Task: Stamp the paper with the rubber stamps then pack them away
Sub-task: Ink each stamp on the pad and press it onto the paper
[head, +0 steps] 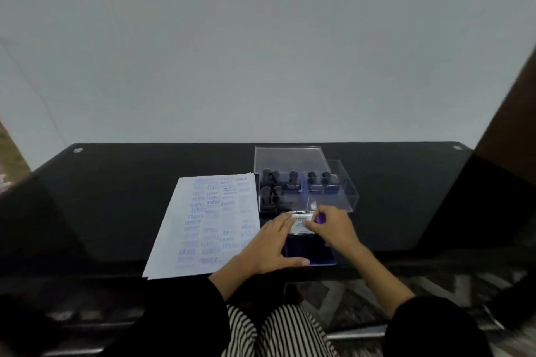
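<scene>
Table [116, 197] black. Paper [208, 226] lies left, crowded with blue prints; we read "SAMPLE". Clear box [345, 182] behind holds the stamps [293, 180]. We judge packing is under way. Ink pad [307, 252] at near edge: left hand [272, 246] fingers flat on it, right hand [333, 229] fingers pinching its lid. Next: shut it, box it. Lid label unreadable.

- Bench [116, 197] runs across, with everything on its middle and right.
- Paper [208, 226] lies left of centre, its near edge at the bench's front edge.
- Box [342, 200] sits just right of the paper's far end.
- Stamps [293, 178] stand upright in the box, in its left and rear compartments.
- Lid [290, 156] lies behind the box, at its left rear.
- Pad [307, 249] lies right before the box, beside the paper.
- Left hand [269, 246] rests on the pad's left side.
- Right hand [333, 226] is at its far right, fingers [317, 222] pinching it.
</scene>
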Available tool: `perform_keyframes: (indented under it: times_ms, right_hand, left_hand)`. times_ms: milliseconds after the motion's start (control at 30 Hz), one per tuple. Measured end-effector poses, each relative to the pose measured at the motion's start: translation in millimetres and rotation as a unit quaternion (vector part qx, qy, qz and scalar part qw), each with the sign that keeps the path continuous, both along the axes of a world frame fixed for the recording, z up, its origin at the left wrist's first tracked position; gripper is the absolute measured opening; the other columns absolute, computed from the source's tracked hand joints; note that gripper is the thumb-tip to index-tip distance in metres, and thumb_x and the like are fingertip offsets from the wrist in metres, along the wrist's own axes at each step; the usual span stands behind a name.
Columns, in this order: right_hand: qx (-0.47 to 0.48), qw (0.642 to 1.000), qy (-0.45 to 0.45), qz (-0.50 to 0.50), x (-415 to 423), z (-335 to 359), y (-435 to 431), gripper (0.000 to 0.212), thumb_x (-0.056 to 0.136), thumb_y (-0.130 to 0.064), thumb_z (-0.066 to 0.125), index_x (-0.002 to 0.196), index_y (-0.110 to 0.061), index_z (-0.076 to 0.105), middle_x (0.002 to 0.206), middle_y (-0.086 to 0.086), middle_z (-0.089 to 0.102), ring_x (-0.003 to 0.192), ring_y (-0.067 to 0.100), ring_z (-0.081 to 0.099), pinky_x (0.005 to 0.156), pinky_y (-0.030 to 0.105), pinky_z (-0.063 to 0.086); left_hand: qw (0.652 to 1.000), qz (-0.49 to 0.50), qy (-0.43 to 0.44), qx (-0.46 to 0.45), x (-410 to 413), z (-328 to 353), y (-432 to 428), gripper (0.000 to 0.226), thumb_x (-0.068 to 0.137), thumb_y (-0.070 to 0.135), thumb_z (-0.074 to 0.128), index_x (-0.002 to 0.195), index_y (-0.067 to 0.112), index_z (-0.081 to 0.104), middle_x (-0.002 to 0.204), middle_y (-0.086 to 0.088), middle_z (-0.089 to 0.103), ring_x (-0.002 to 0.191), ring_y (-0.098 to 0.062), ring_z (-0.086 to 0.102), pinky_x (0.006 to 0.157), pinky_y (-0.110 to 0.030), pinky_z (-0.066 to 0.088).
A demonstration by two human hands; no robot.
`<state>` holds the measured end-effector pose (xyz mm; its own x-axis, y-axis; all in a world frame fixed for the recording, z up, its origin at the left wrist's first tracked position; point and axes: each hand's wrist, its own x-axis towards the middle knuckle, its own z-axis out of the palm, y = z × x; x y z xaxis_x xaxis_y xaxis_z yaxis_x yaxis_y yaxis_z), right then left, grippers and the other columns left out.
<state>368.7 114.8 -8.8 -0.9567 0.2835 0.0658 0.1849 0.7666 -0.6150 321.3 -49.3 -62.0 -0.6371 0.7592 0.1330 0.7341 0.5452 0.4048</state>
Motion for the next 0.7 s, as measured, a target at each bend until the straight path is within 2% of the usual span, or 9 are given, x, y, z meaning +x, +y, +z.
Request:
perform_keyframes:
  times_ms: [100,233,333,433,500,600,700]
  right_hand:
    - [-0.002,1.000,0.012,-0.001,11.7,-8.7,-6.2,0.019,0.080,-0.029,0.070,0.073,-0.017,0.058,0.085,0.001,0.065,0.078,0.015,0.059,0.069,0.028,0.046]
    - [0.020,0.999,0.028,0.004,16.4,-15.8,-11.1,0.018,0.080,-0.029,0.069,0.079,-0.014,0.059,0.094,0.003,0.065,0.085,0.015,0.058,0.071,0.026,0.043]
    - [0.045,0.999,0.031,0.001,15.5,-18.8,-15.1,0.018,0.083,-0.030,0.065,0.080,-0.016,0.053,0.094,0.002,0.062,0.086,0.017,0.059,0.073,0.028,0.045]
    - [0.103,0.994,0.037,0.000,16.2,-27.7,-20.2,0.021,0.090,-0.035,0.054,0.080,-0.022,0.041,0.088,-0.003,0.055,0.078,0.014,0.054,0.068,0.027,0.043]
    - [0.140,0.988,0.060,-0.014,16.8,-34.3,-22.1,0.021,0.092,-0.038,0.048,0.081,-0.024,0.039,0.088,-0.005,0.055,0.079,0.011,0.054,0.066,0.025,0.044]
    - [0.190,0.978,0.084,-0.034,14.9,-39.5,-23.5,0.021,0.093,-0.044,0.042,0.085,-0.025,0.044,0.093,-0.006,0.059,0.089,0.010,0.051,0.064,0.022,0.043]
    - [0.226,0.970,0.083,-0.043,12.0,-41.2,-23.9,0.026,0.094,-0.043,0.039,0.095,-0.022,0.054,0.099,-0.003,0.061,0.097,0.014,0.051,0.071,0.027,0.045]
  left_hand:
    - [0.997,0.027,-0.032,-0.071,3.0,-12.5,3.4,0.116,0.075,0.070,0.056,0.150,0.009,-0.008,0.159,-0.005,-0.013,0.146,-0.016,-0.012,0.121,-0.035,-0.002]
    - [0.995,0.037,-0.031,-0.093,4.4,-14.8,6.1,0.125,0.072,0.072,0.057,0.147,0.007,-0.018,0.155,-0.007,-0.025,0.144,-0.017,-0.023,0.119,-0.034,-0.010]
    - [0.994,0.047,-0.022,-0.101,4.8,-16.1,7.9,0.125,0.071,0.075,0.054,0.147,0.007,-0.018,0.155,-0.007,-0.025,0.144,-0.017,-0.023,0.117,-0.033,-0.012]
    - [0.994,0.060,-0.009,-0.096,4.9,-18.9,9.7,0.121,0.072,0.077,0.049,0.148,0.008,-0.015,0.157,-0.006,-0.022,0.144,-0.016,-0.021,0.117,-0.032,-0.010]
    - [0.994,0.066,-0.006,-0.084,5.1,-20.2,10.7,0.120,0.072,0.078,0.047,0.149,0.009,-0.014,0.157,-0.005,-0.021,0.145,-0.015,-0.020,0.119,-0.032,-0.008]
    - [0.995,0.069,-0.007,-0.065,4.4,-22.1,11.1,0.120,0.071,0.080,0.046,0.149,0.011,-0.013,0.158,-0.002,-0.019,0.145,-0.012,-0.018,0.120,-0.032,-0.007]
    - [0.996,0.070,-0.006,-0.058,4.5,-22.8,11.1,0.119,0.071,0.081,0.045,0.150,0.012,-0.012,0.158,-0.001,-0.018,0.145,-0.011,-0.018,0.121,-0.032,-0.006]
